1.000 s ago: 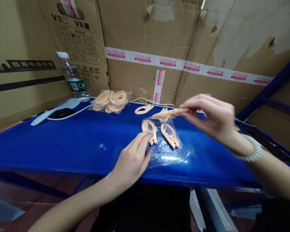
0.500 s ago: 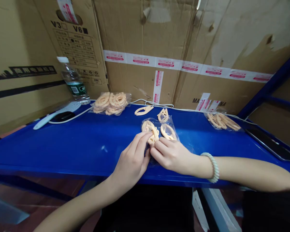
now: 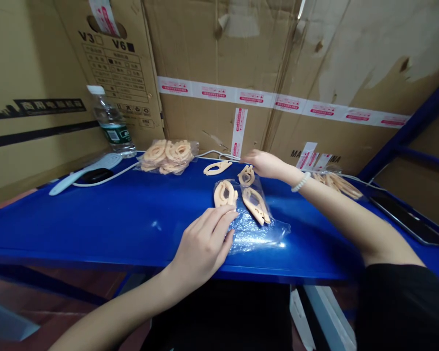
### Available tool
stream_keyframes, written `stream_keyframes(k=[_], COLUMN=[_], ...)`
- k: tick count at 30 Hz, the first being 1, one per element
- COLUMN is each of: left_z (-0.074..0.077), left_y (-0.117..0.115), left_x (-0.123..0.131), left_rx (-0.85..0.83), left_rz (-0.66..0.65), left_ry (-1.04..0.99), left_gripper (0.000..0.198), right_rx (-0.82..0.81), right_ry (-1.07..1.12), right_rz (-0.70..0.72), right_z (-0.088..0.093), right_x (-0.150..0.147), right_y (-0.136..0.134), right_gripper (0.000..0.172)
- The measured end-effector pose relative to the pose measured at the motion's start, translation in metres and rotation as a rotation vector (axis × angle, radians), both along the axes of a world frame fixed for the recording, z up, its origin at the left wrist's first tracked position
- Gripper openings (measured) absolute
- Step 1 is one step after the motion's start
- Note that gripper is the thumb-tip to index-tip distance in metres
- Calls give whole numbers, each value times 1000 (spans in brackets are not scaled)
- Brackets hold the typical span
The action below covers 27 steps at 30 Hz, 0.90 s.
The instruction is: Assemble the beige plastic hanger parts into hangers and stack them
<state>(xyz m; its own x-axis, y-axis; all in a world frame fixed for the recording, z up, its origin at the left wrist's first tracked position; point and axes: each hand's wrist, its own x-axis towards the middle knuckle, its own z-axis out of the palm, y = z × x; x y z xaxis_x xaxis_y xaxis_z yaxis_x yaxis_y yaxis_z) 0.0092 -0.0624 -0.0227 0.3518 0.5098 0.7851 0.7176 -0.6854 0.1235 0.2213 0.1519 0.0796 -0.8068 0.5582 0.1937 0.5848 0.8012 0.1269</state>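
My left hand (image 3: 203,241) has its fingers bent over the lower end of a beige folding hanger (image 3: 224,191) inside a clear plastic bag (image 3: 258,236). A second folded hanger (image 3: 255,204) lies in the bag to the right, and a smaller beige hanger piece (image 3: 246,175) is at the bag's top. My right hand (image 3: 261,163) is stretched to the back of the table, just above that piece; its fingertips point left and down and are partly hidden. A loose beige hanger (image 3: 217,167) lies to the left of it.
Bagged beige hangers (image 3: 168,157) lie back left, more bagged ones (image 3: 338,184) back right. A water bottle (image 3: 113,124), a pale blue brush (image 3: 86,173) and a black oval object (image 3: 98,176) stand left. A dark tablet (image 3: 411,219) lies right. Cardboard (image 3: 212,53) walls the blue table (image 3: 95,224).
My right hand has left the bag near my left hand and moved up to the back of the table. The bag's lower part now shows, spread flat. My left hand has barely moved.
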Motion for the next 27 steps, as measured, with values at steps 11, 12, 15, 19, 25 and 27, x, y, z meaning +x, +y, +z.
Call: stream_keyframes(k=[11, 12, 15, 19, 25, 27], left_z=[6, 6, 5, 5, 8, 9], left_y=[13, 13, 13, 12, 12, 12], left_x=[11, 11, 12, 13, 16, 17], left_rx=[-20, -25, -49, -66, -11, 9], left_rz=[-7, -1, 6, -13, 11, 13], left_ry=[12, 33, 97, 127, 138, 138], left_gripper=[23, 22, 24, 24, 18, 18], right_rx=[-226, -220, -177, -113, -621, -789], right_ry=[-130, -120, -54, 70, 762, 897], right_rz=[-73, -90, -156, -219, -162, -90], right_z=[-27, -25, -18, -11, -27, -35], right_x=[30, 34, 46, 62, 54, 42], right_y=[44, 41, 30, 6, -66, -91], right_gripper=[43, 36, 21, 24, 29, 35])
